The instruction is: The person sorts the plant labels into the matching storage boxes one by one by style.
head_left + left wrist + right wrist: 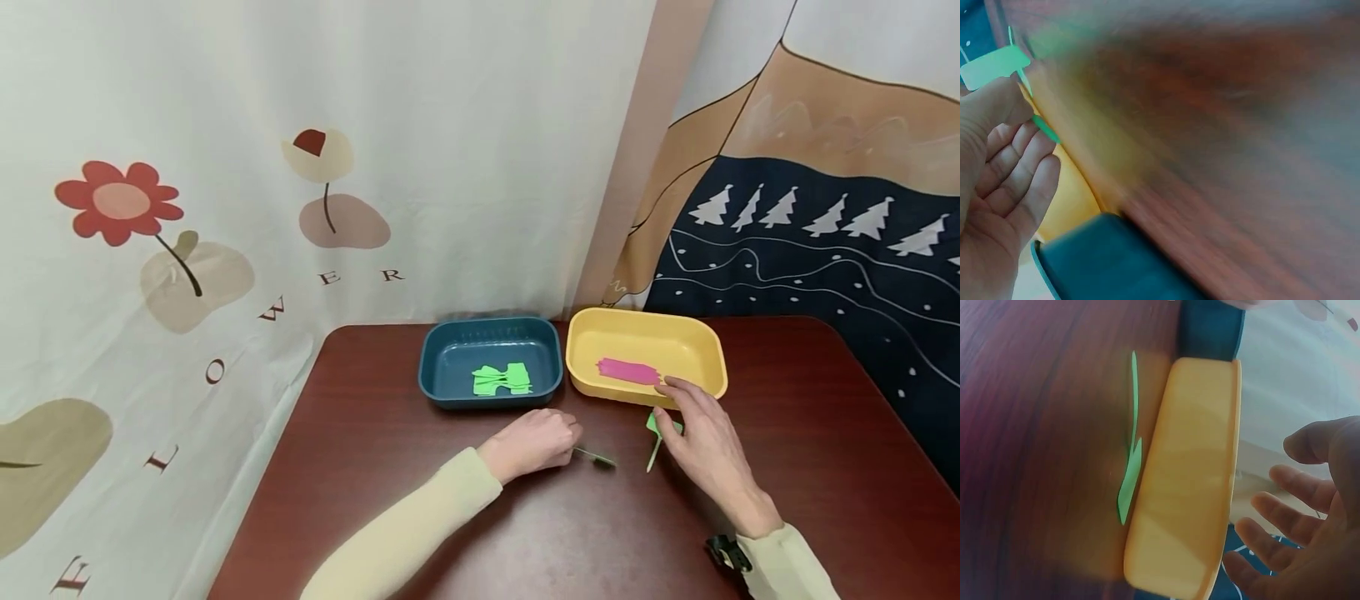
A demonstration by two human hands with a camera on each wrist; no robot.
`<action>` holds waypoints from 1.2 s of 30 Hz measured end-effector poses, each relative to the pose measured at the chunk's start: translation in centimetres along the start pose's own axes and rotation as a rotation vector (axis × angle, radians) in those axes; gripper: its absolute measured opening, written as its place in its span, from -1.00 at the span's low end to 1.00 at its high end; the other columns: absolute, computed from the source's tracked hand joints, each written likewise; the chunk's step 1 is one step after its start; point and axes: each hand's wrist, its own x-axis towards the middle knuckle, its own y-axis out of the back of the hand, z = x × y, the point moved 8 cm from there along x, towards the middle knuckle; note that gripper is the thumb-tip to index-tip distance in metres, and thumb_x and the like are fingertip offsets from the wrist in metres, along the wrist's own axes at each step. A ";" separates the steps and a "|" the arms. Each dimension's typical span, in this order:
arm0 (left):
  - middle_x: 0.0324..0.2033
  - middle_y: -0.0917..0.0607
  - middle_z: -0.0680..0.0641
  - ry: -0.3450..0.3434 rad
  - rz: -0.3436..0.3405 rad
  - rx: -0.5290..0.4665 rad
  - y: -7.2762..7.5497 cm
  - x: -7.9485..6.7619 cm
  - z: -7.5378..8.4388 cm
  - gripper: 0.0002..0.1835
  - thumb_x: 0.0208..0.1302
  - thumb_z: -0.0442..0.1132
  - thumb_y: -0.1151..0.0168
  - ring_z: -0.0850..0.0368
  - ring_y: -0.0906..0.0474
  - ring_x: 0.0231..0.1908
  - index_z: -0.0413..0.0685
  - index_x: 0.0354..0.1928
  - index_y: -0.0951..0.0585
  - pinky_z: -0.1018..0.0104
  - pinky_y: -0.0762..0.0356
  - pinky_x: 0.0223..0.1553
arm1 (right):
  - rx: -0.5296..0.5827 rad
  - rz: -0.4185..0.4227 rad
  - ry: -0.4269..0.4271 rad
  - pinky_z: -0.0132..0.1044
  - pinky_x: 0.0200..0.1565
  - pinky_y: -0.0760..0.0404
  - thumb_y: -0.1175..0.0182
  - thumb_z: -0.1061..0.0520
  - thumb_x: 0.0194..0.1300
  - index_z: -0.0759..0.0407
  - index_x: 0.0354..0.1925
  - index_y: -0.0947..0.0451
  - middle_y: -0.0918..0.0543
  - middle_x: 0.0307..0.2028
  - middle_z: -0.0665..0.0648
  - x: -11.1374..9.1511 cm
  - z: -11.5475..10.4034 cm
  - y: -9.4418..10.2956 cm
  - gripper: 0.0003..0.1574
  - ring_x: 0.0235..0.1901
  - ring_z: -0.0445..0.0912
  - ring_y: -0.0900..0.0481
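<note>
My left hand (532, 442) pinches a green T-shaped plant tag (594, 456) between thumb and fingers, over the table before the two bins. That tag appears almost edge-on from the head, its far end pointing right. Fingers spread, my right hand (708, 442) holds nothing and hovers by the front rim of the yellow bin (705, 333). Beside its thumb, another green plant tag (663, 423) shows its wide head toward the bin and its stem toward me. Pink tags (628, 371) lie stacked in the yellow bin; several green tags (502, 379) lie in the blue bin (555, 358).
Both bins stand side by side at the back of the dark red-brown table (360, 417). A printed curtain (487, 167) hangs right behind them. A black device (727, 552) sits at my right wrist.
</note>
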 end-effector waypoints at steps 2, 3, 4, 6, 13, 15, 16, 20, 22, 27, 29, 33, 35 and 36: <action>-0.47 -0.59 0.10 0.024 0.043 -0.021 0.5 -0.9 -0.3 -0.89 0.30 -0.26 -0.31 0.25 -0.60 -0.38 0.05 -0.41 -0.62 0.44 -0.57 -0.31 | 0.006 -0.001 0.009 0.38 0.22 -0.36 -0.33 0.18 0.37 0.36 0.20 -0.59 -0.52 0.26 0.39 0.1 -0.3 -0.3 -0.51 0.26 0.32 -0.41; -0.47 -0.58 0.10 0.036 0.069 -0.026 0.7 -1.4 -0.5 -0.88 0.30 -0.27 -0.29 0.24 -0.59 -0.39 0.04 -0.41 -0.61 0.44 -0.57 -0.31 | 0.009 -0.001 0.017 0.37 0.23 -0.36 -0.33 0.18 0.37 0.36 0.20 -0.59 -0.52 0.26 0.38 0.2 -0.4 -0.5 -0.51 0.26 0.31 -0.42; -0.48 -0.57 0.09 0.046 0.101 -0.030 1.0 -1.9 -0.7 -0.87 0.29 -0.28 -0.29 0.23 -0.58 -0.40 0.03 -0.42 -0.59 0.44 -0.56 -0.31 | 0.017 0.000 0.026 0.37 0.23 -0.36 -0.33 0.19 0.37 0.36 0.20 -0.59 -0.52 0.26 0.39 0.3 -0.6 -0.7 -0.51 0.26 0.31 -0.42; -0.49 -0.56 0.09 0.062 0.169 -0.038 1.7 -3.0 -1.1 -0.86 0.27 -0.30 -0.29 0.22 -0.56 -0.41 0.01 -0.43 -0.57 0.44 -0.55 -0.31 | 0.016 0.005 0.050 0.35 0.24 -0.36 -0.34 0.20 0.36 0.36 0.20 -0.59 -0.54 0.24 0.38 0.3 -1.0 -1.0 -0.51 0.26 0.31 -0.43; -0.48 -0.55 0.08 0.109 0.354 -0.058 3.8 -6.3 -2.6 -0.84 0.11 -0.40 -0.32 0.22 -0.53 -0.42 -0.01 -0.45 -0.55 0.40 -0.55 -0.30 | -0.008 -0.003 0.131 0.27 0.22 -0.44 -0.35 0.18 0.35 0.34 0.18 -0.60 -0.60 0.17 0.30 0.4 -2.9 -2.7 -0.53 0.19 0.25 -0.51; -0.47 -0.55 0.07 0.136 0.374 -0.073 4.2 -7.1 -3.2 -0.85 0.13 -0.42 -0.31 0.22 -0.52 -0.40 -0.02 -0.43 -0.56 0.40 -0.54 -0.29 | -0.013 -0.012 0.145 0.25 0.22 -0.45 -0.34 0.16 0.36 0.33 0.20 -0.59 -0.60 0.19 0.29 0.4 -3.5 -3.2 -0.51 0.20 0.24 -0.53; -0.47 -0.54 0.07 0.151 0.383 -0.080 4.4 -7.5 -3.4 -0.85 0.13 -0.42 -0.30 0.22 -0.51 -0.40 -0.03 -0.42 -0.55 0.40 -0.53 -0.30 | -0.017 -0.020 0.152 0.25 0.23 -0.46 -0.34 0.16 0.37 0.33 0.21 -0.58 -0.59 0.21 0.30 0.5 -3.8 -3.5 -0.49 0.21 0.23 -0.53; -0.50 -0.49 0.08 0.212 0.421 -0.101 5.1 -8.8 -4.3 -0.82 0.11 -0.45 -0.28 0.23 -0.45 -0.44 -0.02 -0.43 -0.52 0.41 -0.50 -0.35 | -0.027 -0.065 0.177 0.24 0.24 -0.48 -0.35 0.13 0.37 0.33 0.28 -0.55 -0.55 0.30 0.32 0.7 -5.0 -4.7 -0.42 0.27 0.23 -0.52; -0.52 -0.47 0.10 0.232 0.443 -0.111 5.3 -9.4 -4.5 -0.80 0.08 -0.47 -0.28 0.24 -0.42 -0.48 -0.01 -0.44 -0.51 0.41 -0.48 -0.39 | -0.028 -0.094 0.193 0.24 0.25 -0.48 -0.35 0.12 0.37 0.33 0.31 -0.53 -0.52 0.34 0.33 0.9 -5.7 -5.5 -0.38 0.31 0.23 -0.50; -0.52 -0.53 0.10 0.261 0.500 -0.111 5.7 -10.3 -5.3 -0.81 0.08 -0.48 -0.31 0.23 -0.44 -0.48 -0.03 -0.42 -0.53 0.41 -0.50 -0.40 | -0.035 -0.164 0.234 0.24 0.29 -0.46 -0.36 0.10 0.39 0.31 0.34 -0.52 -0.50 0.37 0.32 1.3 -7.3 -7.4 -0.36 0.37 0.22 -0.46; -0.50 -0.57 0.08 0.279 0.519 -0.096 6.0 -10.6 -5.9 -0.82 0.11 -0.47 -0.31 0.22 -0.47 -0.47 -0.04 -0.41 -0.55 0.40 -0.53 -0.38 | -0.043 -0.179 0.264 0.23 0.29 -0.46 -0.36 0.10 0.39 0.33 0.33 -0.53 -0.51 0.37 0.31 1.3 -8.0 -8.0 -0.37 0.38 0.22 -0.45; -0.49 -0.59 0.07 0.345 0.538 -0.068 6.4 -11.0 -7.5 -0.82 0.14 -0.48 -0.30 0.23 -0.49 -0.47 -0.03 -0.41 -0.56 0.36 -0.57 -0.40 | -0.058 -0.202 0.326 0.24 0.28 -0.46 -0.38 0.12 0.37 0.36 0.33 -0.53 -0.51 0.38 0.30 1.3 -9.5 -9.0 -0.35 0.40 0.22 -0.43; -0.50 -0.58 0.08 0.377 0.540 -0.060 6.5 -11.1 -8.3 -0.80 0.13 -0.49 -0.31 0.23 -0.49 -0.48 -0.02 -0.41 -0.56 0.35 -0.58 -0.42 | -0.078 -0.214 0.344 0.24 0.28 -0.46 -0.38 0.10 0.36 0.36 0.35 -0.51 -0.49 0.39 0.31 1.2 -9.9 -9.5 -0.32 0.42 0.22 -0.40; -0.51 -0.57 0.08 0.390 0.537 -0.054 6.5 -11.0 -8.8 -0.80 0.13 -0.49 -0.32 0.23 -0.49 -0.49 -0.02 -0.41 -0.56 0.34 -0.57 -0.44 | -0.088 -0.218 0.350 0.24 0.29 -0.45 -0.38 0.09 0.37 0.36 0.36 -0.50 -0.47 0.40 0.31 1.1 -10.1 -9.7 -0.31 0.43 0.22 -0.38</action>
